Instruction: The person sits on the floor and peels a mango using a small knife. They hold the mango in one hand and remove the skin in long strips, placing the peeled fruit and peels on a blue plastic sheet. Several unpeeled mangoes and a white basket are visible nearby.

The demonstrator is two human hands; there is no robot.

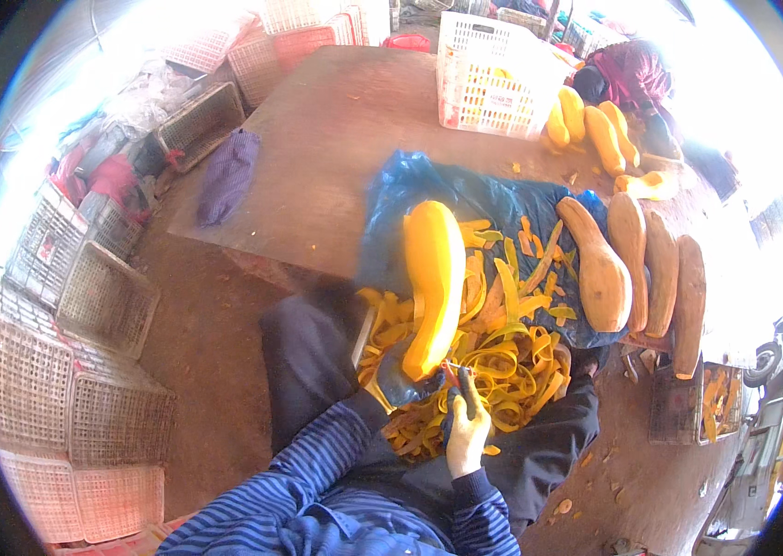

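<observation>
My left hand [397, 381], in a dark blue glove, grips the lower end of a peeled yellow squash [436, 260]. The squash points away from me, its far end over a blue plastic sheet [388, 229]. A pale work glove with dark patches covers my right hand [468, 424], which holds a small peeler [457, 365] with red on it against the near end of the squash. Long yellow and green peelings [509, 361] lie heaped between my legs, in a container mostly hidden by them. Several unpeeled tan squashes [596, 278] lie side by side to the right.
A board table [322, 139] bears a white plastic crate [481, 90], peeled squashes [603, 139] and a purple cloth [228, 177]. Stacked crates [23, 375] line the left side. Another person [631, 73] bends over at the far right. A crate with peelings [697, 406] stands on the floor.
</observation>
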